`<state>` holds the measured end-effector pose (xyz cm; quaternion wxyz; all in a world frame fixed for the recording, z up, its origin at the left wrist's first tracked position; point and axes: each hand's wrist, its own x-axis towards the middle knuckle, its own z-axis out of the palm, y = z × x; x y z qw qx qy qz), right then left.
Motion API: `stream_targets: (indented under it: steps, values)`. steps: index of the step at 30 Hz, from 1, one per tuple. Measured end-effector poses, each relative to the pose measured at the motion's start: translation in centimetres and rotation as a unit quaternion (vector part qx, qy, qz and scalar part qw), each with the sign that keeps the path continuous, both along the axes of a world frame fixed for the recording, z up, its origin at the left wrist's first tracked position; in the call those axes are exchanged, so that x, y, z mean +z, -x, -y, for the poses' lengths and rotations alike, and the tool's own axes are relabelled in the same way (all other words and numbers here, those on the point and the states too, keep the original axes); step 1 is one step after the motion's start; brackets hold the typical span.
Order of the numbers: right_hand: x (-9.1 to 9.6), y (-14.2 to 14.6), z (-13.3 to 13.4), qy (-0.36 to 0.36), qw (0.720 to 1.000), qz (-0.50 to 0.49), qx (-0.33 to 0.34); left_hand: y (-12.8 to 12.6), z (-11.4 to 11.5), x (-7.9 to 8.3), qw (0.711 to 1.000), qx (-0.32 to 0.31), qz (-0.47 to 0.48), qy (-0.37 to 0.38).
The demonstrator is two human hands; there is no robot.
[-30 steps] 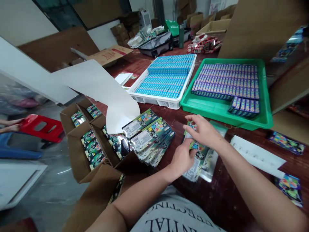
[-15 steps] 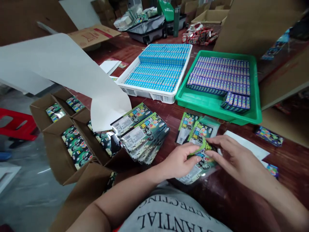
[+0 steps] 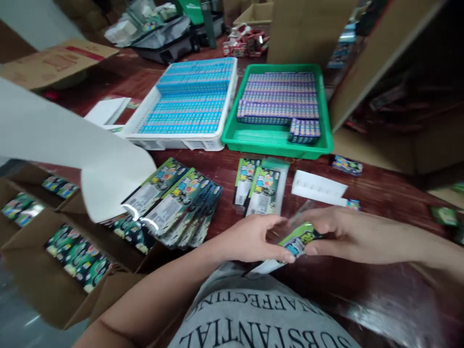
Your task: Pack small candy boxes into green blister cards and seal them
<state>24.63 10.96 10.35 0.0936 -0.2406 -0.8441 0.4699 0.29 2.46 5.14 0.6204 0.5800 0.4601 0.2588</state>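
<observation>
Close to my body, a printed packet in clear plastic (image 3: 295, 240), green and black, is tilted between both hands. My left hand (image 3: 255, 238) pinches its left side with thumb and fingers. On the opposite side, my right hand (image 3: 331, 234) grips its top edge near the clear film. Just beyond my hands lie more flat packets (image 3: 263, 191) of the same print, with empty clear sleeve edges showing. To the left, a fanned stack of packets (image 3: 177, 203) rests on the table. A white sheet of paper (image 3: 319, 187) lies past my right hand.
Behind stand a white crate (image 3: 174, 141) of blue boxes and a green tray (image 3: 261, 137) of purple boxes. Cardboard cartons (image 3: 29, 270) holding packets are at the left, beneath a curved white panel (image 3: 116, 188). Upright cardboard (image 3: 384, 63) stands at the right.
Both hands have lifted a packet off the small pile and drawn it toward my body, tilting it. The view has turned to the right.
</observation>
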Motion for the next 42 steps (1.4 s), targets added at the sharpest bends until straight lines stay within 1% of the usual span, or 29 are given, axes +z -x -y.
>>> stream_targets:
  steps: [1,2,3,4,5,6,7,9,10,12,13,14,16,18,19,21,23,26,28,30,32,34,36,38,39,42]
  values:
    - [0.1,-0.3,0.1,-0.014,1.000,0.007,0.003,-0.2,-0.4,-0.3,0.999,0.003,0.020,0.027]
    - [0.0,-0.4,0.2,-0.037,0.999,0.013,-0.027,-0.5,-0.8,-0.5,0.998,0.027,0.037,0.046]
    - [-0.3,-0.5,0.5,-0.065,0.994,0.015,-0.088,-0.8,-1.2,-0.8,0.995,0.068,0.051,0.056]
    - [-1.0,-0.4,0.8,-0.090,0.981,0.007,-0.172,-1.2,-1.5,-1.1,0.989,0.118,0.062,0.061]
    - [-1.9,-0.2,1.4,-0.100,0.962,-0.008,-0.253,-1.6,-1.7,-1.4,0.981,0.168,0.071,0.062]
    - [-3.1,0.2,2.0,-0.093,0.944,-0.024,-0.315,-2.1,-1.8,-1.7,0.973,0.208,0.080,0.061]
    - [-4.4,0.8,2.8,-0.071,0.931,-0.040,-0.356,-2.6,-1.8,-2.0,0.965,0.236,0.093,0.060]
    - [-7.1,2.2,4.5,-0.022,0.916,-0.056,-0.397,-3.6,-1.7,-2.7,0.955,0.263,0.121,0.058]
    - [-8.4,2.9,5.3,-0.016,0.903,-0.056,-0.426,-4.0,-1.6,-3.0,0.953,0.269,0.127,0.051]
    - [-10.5,4.0,6.4,-0.035,0.871,-0.037,-0.489,-4.7,-1.4,-3.8,0.954,0.274,0.118,0.017]
    - [-11.2,4.3,6.7,-0.048,0.857,-0.029,-0.512,-4.9,-1.3,-4.2,0.955,0.279,0.105,-0.010]
    - [-11.7,4.5,6.9,-0.056,0.849,-0.024,-0.525,-5.1,-1.3,-4.6,0.952,0.289,0.091,-0.036]
    - [-12.1,4.6,7.1,-0.047,0.850,-0.040,-0.523,-5.1,-1.3,-5.3,0.940,0.326,0.069,-0.075]
    - [-12.1,4.6,7.6,-0.017,0.856,-0.074,-0.512,-4.9,-1.6,-6.0,0.919,0.376,0.059,-0.098]
    - [-12.0,4.6,8.0,0.001,0.863,-0.081,-0.498,-4.8,-1.7,-6.2,0.908,0.400,0.058,-0.106]
    - [-11.9,4.9,9.3,0.032,0.886,-0.064,-0.458,-4.5,-2.0,-6.7,0.890,0.437,0.058,-0.118]
    - [-12.1,5.1,10.6,0.051,0.905,-0.023,-0.422,-4.2,-2.1,-7.0,0.882,0.452,0.061,-0.119]
    - [-12.7,4.9,11.5,0.070,0.914,-0.002,-0.400,-3.4,-1.8,-7.0,0.893,0.429,0.073,-0.117]
    - [-13.0,4.4,11.0,0.100,0.918,-0.037,-0.383,-2.6,-1.3,-6.7,0.913,0.386,0.084,-0.103]
    - [-13.1,3.9,9.6,0.124,0.911,-0.096,-0.382,-1.7,-0.8,-6.3,0.941,0.318,0.094,-0.072]
    - [-12.7,3.6,7.8,0.116,0.904,-0.144,-0.386,-1.0,-0.4,-5.9,0.964,0.248,0.089,-0.045]
    - [-12.2,3.5,6.0,0.105,0.907,-0.162,-0.374,-0.5,-0.4,-5.7,0.975,0.209,0.071,-0.035]
    - [-11.8,3.5,4.7,0.128,0.914,-0.160,-0.350,0.0,-0.8,-5.5,0.979,0.196,0.052,-0.028]
    - [-11.6,3.6,4.1,0.150,0.916,-0.157,-0.338,0.5,-1.4,-5.3,0.978,0.202,0.024,-0.037]
    - [-11.6,3.6,4.0,0.142,0.918,-0.158,-0.336,0.7,-1.7,-5.3,0.976,0.209,0.005,-0.055]
    - [-12.1,3.8,4.0,0.073,0.919,-0.175,-0.346,1.1,-2.5,-5.3,0.964,0.246,-0.021,-0.098]
